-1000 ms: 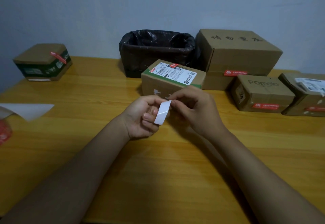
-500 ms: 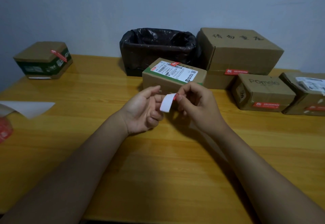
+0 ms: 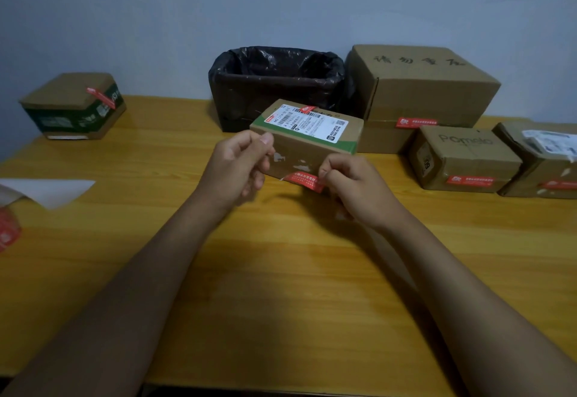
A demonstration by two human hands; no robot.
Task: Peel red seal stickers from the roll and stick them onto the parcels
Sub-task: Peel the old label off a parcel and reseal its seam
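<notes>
In the middle of the frame the right hand [image 3: 352, 186] pinches one end of a red sticker [image 3: 304, 180] between thumb and fingers; the sticker carries small white writing that is too fine to read. It hangs in front of the lower edge of a brown parcel [image 3: 307, 140] with a green stripe and a white shipping label [image 3: 307, 122] on top, with barcodes and tiny print I cannot read. If the sticker already touches the parcel, I cannot tell. The left hand [image 3: 239, 167] is beside it with fingers curled and thumb against the forefinger; what it pinches is not clear.

At the upper right a big carton [image 3: 421, 84] has handwritten characters on top and a red sticker on its front. Below it a smaller box [image 3: 462, 156] reads "Pomelo" and has a red sticker too. Another box [image 3: 543, 159] is at the right edge. At the upper left a green and brown box [image 3: 73, 105] bears a red sticker on its corner. A bin with black bag [image 3: 276, 84] stands behind the parcel. On the wooden worktop [image 3: 296, 287], at the left edge, lie the red sticker roll [image 3: 7, 231] and a white sheet [image 3: 51, 190]
</notes>
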